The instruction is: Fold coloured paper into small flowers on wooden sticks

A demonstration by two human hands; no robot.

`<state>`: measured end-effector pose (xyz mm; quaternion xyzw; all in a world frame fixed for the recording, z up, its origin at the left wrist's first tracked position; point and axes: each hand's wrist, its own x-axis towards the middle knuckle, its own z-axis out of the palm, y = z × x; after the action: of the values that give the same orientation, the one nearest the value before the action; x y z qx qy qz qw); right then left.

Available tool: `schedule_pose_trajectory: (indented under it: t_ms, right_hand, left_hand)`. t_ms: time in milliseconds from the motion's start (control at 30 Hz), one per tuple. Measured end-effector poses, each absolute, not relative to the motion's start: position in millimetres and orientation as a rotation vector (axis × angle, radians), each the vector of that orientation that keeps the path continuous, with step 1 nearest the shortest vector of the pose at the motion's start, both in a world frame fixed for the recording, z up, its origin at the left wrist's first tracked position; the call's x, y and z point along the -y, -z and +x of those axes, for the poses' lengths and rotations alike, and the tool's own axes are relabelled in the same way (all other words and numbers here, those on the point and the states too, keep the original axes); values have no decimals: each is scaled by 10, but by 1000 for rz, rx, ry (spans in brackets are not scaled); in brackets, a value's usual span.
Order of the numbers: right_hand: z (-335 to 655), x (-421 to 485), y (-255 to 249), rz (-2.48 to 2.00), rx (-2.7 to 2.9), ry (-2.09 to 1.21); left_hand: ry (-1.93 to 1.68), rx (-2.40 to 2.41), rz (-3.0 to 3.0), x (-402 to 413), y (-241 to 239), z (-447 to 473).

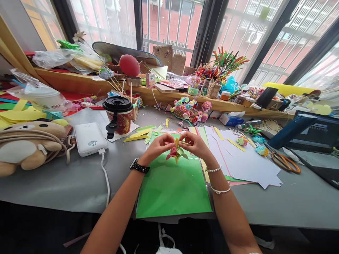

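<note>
My left hand (158,147) and my right hand (195,145) meet above a green sheet (172,187) on the grey table (79,183). Both pinch a small folded paper flower (177,152) with pink, yellow and green petals. The fingers of both hands are curled round its top. A black watch sits on my left wrist and bead bracelets on my right.
A paper coffee cup (118,115) and a white power bank (90,138) stand at the left, beside a plush bear (26,144). White sheets (246,162), scissors (284,161) and small paper flowers (188,109) lie at the right. The window ledge (79,83) is crowded with craft supplies.
</note>
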<state>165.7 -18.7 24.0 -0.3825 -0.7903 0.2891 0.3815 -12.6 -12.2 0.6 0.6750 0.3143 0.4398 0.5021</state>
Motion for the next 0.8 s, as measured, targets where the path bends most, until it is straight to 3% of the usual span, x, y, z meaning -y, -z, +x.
schedule_pose_trajectory:
  t_ms: [367,800]
  right_hand:
    - [1681,178,-247,-991,2033,-768]
    - [1625,170,-203,-991,2061,-568]
  left_hand:
    - [-1064,-735,1623,127,1,-119]
    - [-1138,-790,1614,66,64,-97]
